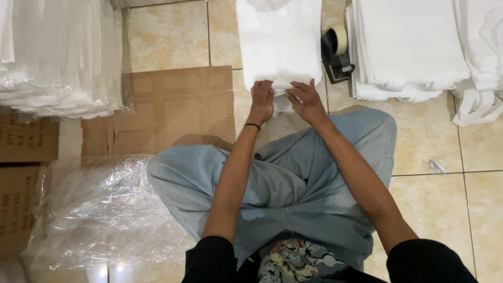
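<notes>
I sit cross-legged on a tiled floor in light blue trousers. In front of my knees lies a white fabric bag, flat on the floor. My left hand and my right hand both pinch the folded white handle end at the bag's near edge, thumbs and fingers closed on the cloth. A thin black band circles my left wrist.
A black tape dispenser stands right of the bag. Stacks of white fabric bags fill the upper right. Wrapped white bundles sit upper left, flattened cardboard beside them, and crumpled clear plastic at lower left.
</notes>
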